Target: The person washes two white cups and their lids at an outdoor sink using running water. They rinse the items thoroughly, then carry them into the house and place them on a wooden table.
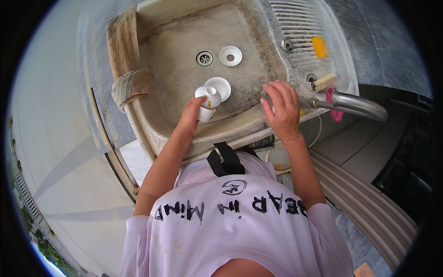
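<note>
My left hand point(189, 114) is closed on a small white cup point(206, 114) over the near part of the sink. Right beyond the cup is a white domed piece point(203, 94) with a small ring on top, perhaps a lid; my fingertip is at its edge, and I cannot tell if I grip it too. That piece overlaps a white saucer point(222, 87) behind it. Farther off, near the drain, a second white saucer point(225, 56) with a round centre lies on the basin floor. My right hand point(282, 111) hovers by the sink's right side, fingers apart, holding nothing.
The worn stone sink point(184, 34) has a metal drain point(204, 58). A brown cloth point(122, 46) hangs over its left rim. On the ribbed right side lie a yellow block point(319, 47) and a brush point(326, 82). A curved metal tap point(360, 105) stands beside my right hand.
</note>
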